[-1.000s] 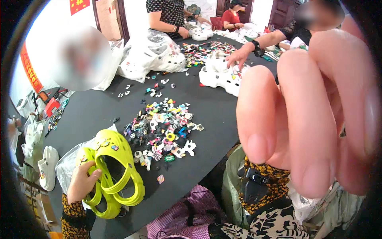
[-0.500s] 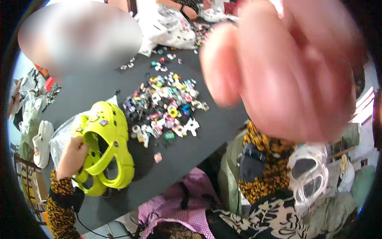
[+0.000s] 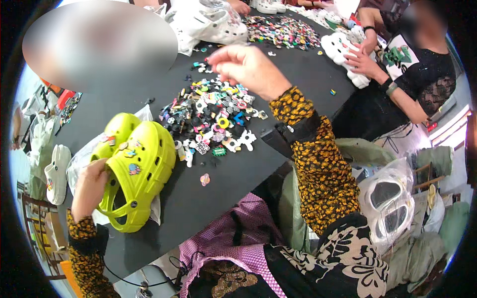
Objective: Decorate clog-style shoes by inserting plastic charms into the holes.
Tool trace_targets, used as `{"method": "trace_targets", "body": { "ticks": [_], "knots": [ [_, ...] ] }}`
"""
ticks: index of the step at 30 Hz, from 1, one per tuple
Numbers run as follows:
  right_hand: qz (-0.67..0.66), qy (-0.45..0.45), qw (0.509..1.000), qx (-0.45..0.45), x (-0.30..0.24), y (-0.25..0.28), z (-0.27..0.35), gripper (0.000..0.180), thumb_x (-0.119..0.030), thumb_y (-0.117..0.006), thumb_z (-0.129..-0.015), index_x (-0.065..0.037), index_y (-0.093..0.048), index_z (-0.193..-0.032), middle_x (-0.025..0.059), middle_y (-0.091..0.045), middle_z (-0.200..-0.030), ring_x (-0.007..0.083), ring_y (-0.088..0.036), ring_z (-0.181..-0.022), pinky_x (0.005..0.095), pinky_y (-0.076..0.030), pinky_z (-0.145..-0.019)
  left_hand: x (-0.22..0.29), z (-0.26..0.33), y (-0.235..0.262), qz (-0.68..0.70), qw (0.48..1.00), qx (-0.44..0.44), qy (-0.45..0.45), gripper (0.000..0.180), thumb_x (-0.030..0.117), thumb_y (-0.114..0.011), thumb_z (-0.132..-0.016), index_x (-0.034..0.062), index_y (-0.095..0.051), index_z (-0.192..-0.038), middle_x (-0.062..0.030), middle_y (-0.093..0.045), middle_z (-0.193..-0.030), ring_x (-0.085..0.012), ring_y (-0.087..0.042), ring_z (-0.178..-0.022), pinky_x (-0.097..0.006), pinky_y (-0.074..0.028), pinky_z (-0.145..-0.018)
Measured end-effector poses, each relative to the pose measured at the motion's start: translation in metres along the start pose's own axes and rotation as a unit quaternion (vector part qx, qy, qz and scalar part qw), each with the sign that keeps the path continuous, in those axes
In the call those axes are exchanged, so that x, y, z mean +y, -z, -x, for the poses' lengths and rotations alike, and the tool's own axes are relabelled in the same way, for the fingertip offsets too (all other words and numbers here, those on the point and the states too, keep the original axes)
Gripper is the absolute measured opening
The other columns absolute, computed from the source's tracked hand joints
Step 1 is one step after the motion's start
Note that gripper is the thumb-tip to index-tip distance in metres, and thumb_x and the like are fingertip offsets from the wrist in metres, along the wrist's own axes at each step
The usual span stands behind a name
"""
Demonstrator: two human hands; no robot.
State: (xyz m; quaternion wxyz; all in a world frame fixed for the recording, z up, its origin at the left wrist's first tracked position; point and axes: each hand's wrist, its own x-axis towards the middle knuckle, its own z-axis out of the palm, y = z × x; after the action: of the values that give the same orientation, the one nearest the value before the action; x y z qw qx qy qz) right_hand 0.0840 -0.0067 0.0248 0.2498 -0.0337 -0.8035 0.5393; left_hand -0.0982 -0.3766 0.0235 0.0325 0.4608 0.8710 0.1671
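Note:
A pair of lime-green clogs (image 3: 144, 174) stands at the left of the table, on clear plastic film. Small colourful charms are fixed on their toe areas. My left hand (image 3: 91, 184) grips the near clog by the rim of its foot opening, fingers curled inside. Stretched over the far edge of a mixed heap of shoe charms (image 3: 213, 114), my right hand (image 3: 246, 69) has its fingers loosely bent and apart, with nothing visible between them. One pinkish charm (image 3: 204, 179) lies alone nearer to me.
A bagged white clog (image 3: 218, 27) and a second charm heap (image 3: 283, 32) lie farther back. At the right, another person's hands hold white clogs (image 3: 343, 57). A single white clog (image 3: 57, 174) is at far left; bagged white clogs (image 3: 392, 208) hang low right.
My right hand has gone from close in front of the camera to above the charm heap. The lime clogs, held by my left hand, have turned slightly and show more of their tops.

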Motion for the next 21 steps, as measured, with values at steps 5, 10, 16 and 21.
{"method": "trace_targets", "body": {
  "ticks": [5,10,16,21],
  "knots": [
    [0.138,-0.014,0.99,-0.01,0.053,-0.008,-0.008,0.015,-0.005,-0.061,-0.081,0.001,-0.065,-0.095,0.0058,-0.067,-0.085,0.009,-0.06,-0.076,0.0248,-0.05,-0.07,0.025,0.023,0.013,-0.101,0.993,0.029,-0.052,0.038,-0.002,-0.057,-0.076,-0.0032,-0.053,-0.114,-0.0192,-0.056,-0.11,-0.0371,-0.05,-0.105,-0.04,-0.041,-0.09],
    [0.264,-0.027,0.964,-0.021,0.05,0.005,-0.01,0.017,-0.011,-0.065,-0.077,0.001,-0.066,-0.09,0.0107,-0.067,-0.078,0.015,-0.064,-0.073,0.0291,-0.05,-0.07,0.038,0.057,0.015,-0.157,0.982,0.092,-0.056,0.04,-0.007,-0.052,-0.076,-0.0022,-0.053,-0.115,-0.0189,-0.055,-0.112,-0.0366,-0.049,-0.108,-0.043,-0.038,-0.094],
    [0.33,-0.067,0.937,-0.089,0.044,0.003,-0.016,0.022,-0.019,-0.067,-0.073,-0.001,-0.067,-0.087,0.0111,-0.067,-0.077,0.0195,-0.064,-0.072,0.0317,-0.05,-0.069,0.044,0.083,0.022,-0.119,0.976,0.182,-0.012,0.04,-0.011,-0.044,-0.076,-0.003,-0.055,-0.113,-0.0189,-0.056,-0.113,-0.0359,-0.053,-0.106,-0.04,-0.04,-0.093],
    [0.413,-0.171,0.891,-0.08,0.062,-0.04,0.006,0.032,-0.021,-0.073,-0.065,-0.006,-0.065,-0.092,0.015,-0.067,-0.087,0.0306,-0.064,-0.085,0.0398,-0.05,-0.078,0.061,0.06,0.0,0.04,0.981,0.181,-0.052,0.026,-0.002,-0.053,-0.081,-0.0029,-0.057,-0.107,-0.0196,-0.058,-0.105,-0.0352,-0.057,-0.097,-0.038,-0.046,-0.084]
  ]
}}
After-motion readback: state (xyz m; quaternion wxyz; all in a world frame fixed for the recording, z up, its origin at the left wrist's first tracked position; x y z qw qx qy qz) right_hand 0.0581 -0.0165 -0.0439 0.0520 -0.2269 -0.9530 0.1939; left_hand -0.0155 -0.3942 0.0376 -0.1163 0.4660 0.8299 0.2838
